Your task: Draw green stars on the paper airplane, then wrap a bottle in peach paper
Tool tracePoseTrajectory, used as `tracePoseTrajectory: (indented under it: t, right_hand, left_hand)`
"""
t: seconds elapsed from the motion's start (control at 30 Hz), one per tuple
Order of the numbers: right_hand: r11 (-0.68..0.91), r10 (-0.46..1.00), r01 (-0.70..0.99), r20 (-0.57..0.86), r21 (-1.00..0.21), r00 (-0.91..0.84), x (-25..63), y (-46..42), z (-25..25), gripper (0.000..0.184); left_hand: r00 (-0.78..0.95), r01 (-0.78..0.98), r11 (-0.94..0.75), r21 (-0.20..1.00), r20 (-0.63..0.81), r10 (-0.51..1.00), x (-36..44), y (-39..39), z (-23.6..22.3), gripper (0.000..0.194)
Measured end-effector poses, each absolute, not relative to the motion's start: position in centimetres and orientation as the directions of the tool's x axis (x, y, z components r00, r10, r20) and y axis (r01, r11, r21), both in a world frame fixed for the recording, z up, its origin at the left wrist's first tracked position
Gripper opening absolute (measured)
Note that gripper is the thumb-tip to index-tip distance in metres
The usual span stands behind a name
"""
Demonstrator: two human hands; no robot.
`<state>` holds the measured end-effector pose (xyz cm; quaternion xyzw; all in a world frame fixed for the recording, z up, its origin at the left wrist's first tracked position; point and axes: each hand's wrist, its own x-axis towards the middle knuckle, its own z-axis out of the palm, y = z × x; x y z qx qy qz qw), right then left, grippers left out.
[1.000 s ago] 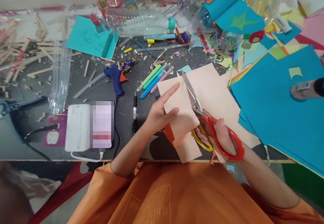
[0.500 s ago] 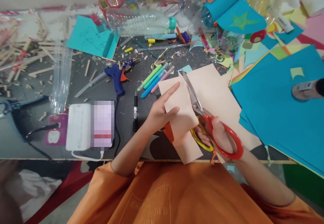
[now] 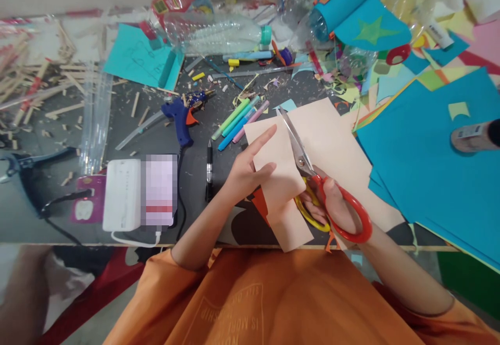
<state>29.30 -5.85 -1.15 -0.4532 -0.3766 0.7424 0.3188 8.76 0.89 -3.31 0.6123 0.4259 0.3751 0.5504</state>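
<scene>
My left hand (image 3: 246,170) pinches the left strip of a peach paper sheet (image 3: 332,147), thumb on top and forefinger stretched along its upper edge. My right hand (image 3: 332,204) is closed in the red and yellow handles of the scissors (image 3: 312,176). Their blades lie in a cut that runs up the sheet, tips near its far edge. The cut strip (image 3: 285,199) hangs down past the table's front edge. An orange scrap shows under the strip.
A black pen (image 3: 209,170), several coloured markers (image 3: 238,118) and a blue glue gun (image 3: 179,118) lie left of the paper. A white power bank (image 3: 121,194) sits front left. Blue card sheets (image 3: 429,163) fill the right. Plastic bottles (image 3: 219,33) and wood sticks lie behind.
The scissors and my right hand have crept slightly up and left along the cut. My left hand keeps its hold on the strip almost unmoved.
</scene>
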Motion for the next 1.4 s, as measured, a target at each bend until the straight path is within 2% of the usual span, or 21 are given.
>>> tracePoseTrajectory:
  t: [0.13,0.27,0.33,0.47,0.53,0.6,0.7,0.77,0.93,1.03,1.13,1.27,1.4]
  right_hand:
    - [-0.531,0.807,-0.181,-0.429,-0.828,-0.406,29.1,-5.2,-1.1,0.063]
    - [-0.588,0.798,-0.271,-0.49,-0.762,-0.352,29.2,-4.1,-1.7,0.068]
    - [-0.601,0.794,-0.32,-0.501,-0.733,-0.343,29.5,-3.5,-2.1,0.069]
    - [-0.617,0.781,-0.365,-0.486,-0.697,-0.392,30.3,-2.7,-2.7,0.057]
    - [-0.623,0.78,-0.388,-0.501,-0.679,-0.376,30.6,-2.6,-2.9,0.052]
    - [-0.616,0.787,-0.413,-0.513,-0.67,-0.343,30.7,-2.6,-3.2,0.05]
    - [-0.584,0.812,-0.439,-0.499,-0.683,-0.303,30.6,-2.6,-3.5,0.049]
    - [-0.551,0.835,-0.424,-0.479,-0.719,-0.271,30.5,-2.6,-3.6,0.047]
    - [-0.377,0.918,-0.203,-0.335,-0.904,-0.213,30.0,-3.2,-3.1,0.037]
    - [-0.33,0.937,-0.041,-0.322,-0.943,-0.134,29.8,-4.0,-1.9,0.03]
    - [-0.34,0.93,0.185,-0.359,-0.922,-0.075,29.8,-5.0,-0.4,0.027]
    - [-0.232,0.936,0.558,-0.34,-0.797,-0.096,29.2,-6.2,0.6,0.058]
    - [-0.059,0.967,0.713,-0.217,-0.698,-0.133,27.2,-7.7,-0.7,0.059]
  left_hand:
    - [0.325,0.139,-0.045,0.989,-0.003,0.946,8.8,1.1,-3.9,0.069]
    - [0.117,0.136,-0.063,0.989,0.047,0.992,8.4,1.6,-5.2,0.067]
    - [0.088,0.06,0.014,0.998,-0.02,0.996,7.8,2.0,-5.5,0.061]
    - [0.248,-0.07,0.247,0.967,-0.222,0.943,6.9,2.5,-5.2,0.048]
    - [0.229,-0.001,0.213,0.977,-0.207,0.951,7.0,2.5,-4.9,0.039]
    - [0.178,0.17,0.085,0.982,-0.115,0.977,7.4,2.4,-4.8,0.032]
    - [0.197,0.415,-0.113,0.903,0.032,0.98,8.0,2.1,-5.1,0.037]
    - [0.226,0.478,-0.177,0.86,0.074,0.971,8.2,2.1,-5.5,0.039]
    - [0.211,0.517,-0.209,0.83,0.112,0.971,7.8,2.3,-6.3,0.041]
    - [0.206,0.515,-0.235,0.824,0.147,0.967,7.3,2.7,-6.5,0.047]
    - [0.19,0.469,-0.259,0.845,0.19,0.963,6.9,2.8,-6.6,0.047]
    - [0.054,0.372,-0.28,0.885,0.28,0.958,6.8,2.6,-6.2,0.046]
    - [0.023,0.348,-0.347,0.871,0.362,0.932,7.4,2.0,-5.3,0.041]
